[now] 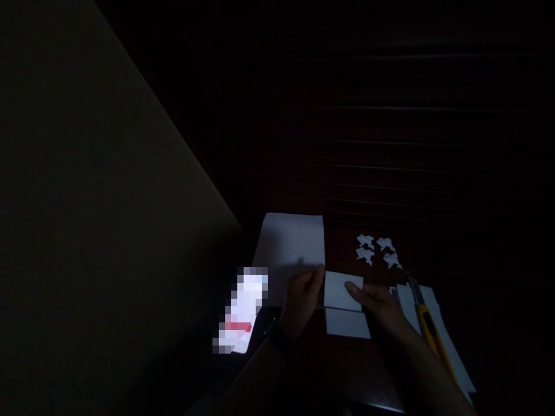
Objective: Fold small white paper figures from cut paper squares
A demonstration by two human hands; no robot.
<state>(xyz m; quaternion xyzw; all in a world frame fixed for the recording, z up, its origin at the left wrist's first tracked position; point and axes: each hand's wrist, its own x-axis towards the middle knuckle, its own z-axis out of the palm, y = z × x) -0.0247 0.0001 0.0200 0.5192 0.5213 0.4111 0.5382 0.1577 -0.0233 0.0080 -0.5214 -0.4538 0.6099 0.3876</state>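
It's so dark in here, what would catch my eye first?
The white paper glows out of the gloom. A small paper lies low in the middle, with the left hand at its left edge and the right hand resting a finger on it. Behind it lies a larger white sheet, and to the right are four little folded paper figures. A yellow knife lies by the right forearm.

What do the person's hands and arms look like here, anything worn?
The left hand and right hand are bare, no gloves. A dark band, perhaps a watch, circles the left wrist. No sleeves show, though the light is very dim.
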